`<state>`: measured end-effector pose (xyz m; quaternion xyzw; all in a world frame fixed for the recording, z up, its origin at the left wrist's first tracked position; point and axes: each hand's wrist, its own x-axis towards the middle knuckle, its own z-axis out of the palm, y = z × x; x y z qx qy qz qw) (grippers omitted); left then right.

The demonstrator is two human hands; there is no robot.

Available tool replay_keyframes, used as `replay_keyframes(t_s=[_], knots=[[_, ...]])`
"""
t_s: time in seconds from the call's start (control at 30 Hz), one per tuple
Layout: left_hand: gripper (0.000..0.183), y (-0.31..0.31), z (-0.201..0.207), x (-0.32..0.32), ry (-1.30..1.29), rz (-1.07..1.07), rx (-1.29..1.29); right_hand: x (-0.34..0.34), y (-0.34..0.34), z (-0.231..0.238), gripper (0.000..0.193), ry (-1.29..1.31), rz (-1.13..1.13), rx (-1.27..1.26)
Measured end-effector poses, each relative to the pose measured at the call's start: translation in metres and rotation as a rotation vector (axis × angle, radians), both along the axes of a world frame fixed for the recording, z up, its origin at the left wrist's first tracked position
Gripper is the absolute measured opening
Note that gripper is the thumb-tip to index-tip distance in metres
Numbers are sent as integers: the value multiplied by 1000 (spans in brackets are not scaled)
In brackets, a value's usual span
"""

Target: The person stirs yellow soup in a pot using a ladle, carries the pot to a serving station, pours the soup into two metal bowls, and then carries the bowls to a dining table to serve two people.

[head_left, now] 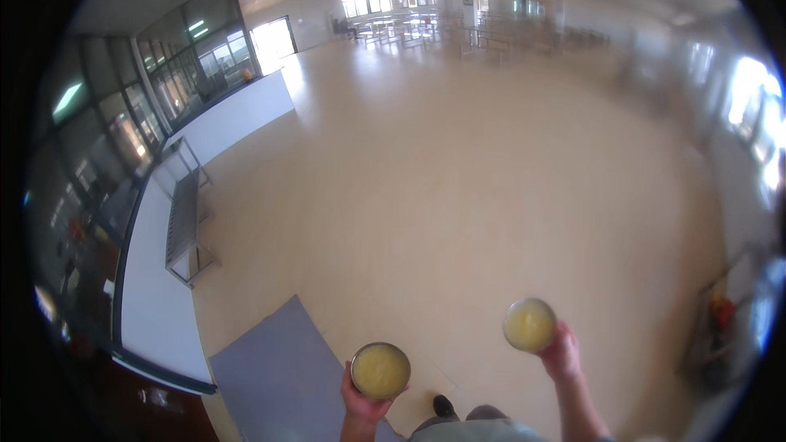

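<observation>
My left hand (360,405) is closed round the side and underside of a round metal bowl (380,370) filled with a pale yellow food. A second bowl (530,324) of the same kind, also with yellow contents, sits in my right hand (562,358), held farther forward and to the right. Fingers wrap its lower right side. Both bowls are roughly level, apart from each other and held above the floor. Whether the yellow food is soup or porridge is too blurred to tell.
A grey mat (278,368) lies on the beige floor (442,180) by my left. Along the left runs a white counter wall (155,278) under glass, with a metal rack (184,213) before it. Tables (401,31) stand far off. A dark stand (712,331) is at the right.
</observation>
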<state>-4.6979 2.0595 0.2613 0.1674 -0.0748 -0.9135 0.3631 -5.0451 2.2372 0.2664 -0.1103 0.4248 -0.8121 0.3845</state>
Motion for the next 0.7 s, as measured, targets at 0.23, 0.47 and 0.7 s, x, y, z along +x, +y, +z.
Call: replay_keyframes(t_s=[0.23, 0.47, 0.7], knots=[[80, -151, 18, -89, 308, -127, -13, -45, -160, -1, 47, 13, 91, -45], [83, -289, 19, -149, 336, -123, -43, -80, -339, 5, 37, -73, 195, -80], [82, -436, 12, -192, 213, -32, -75, -131, -515, 7, 34, -89, 288, -14]])
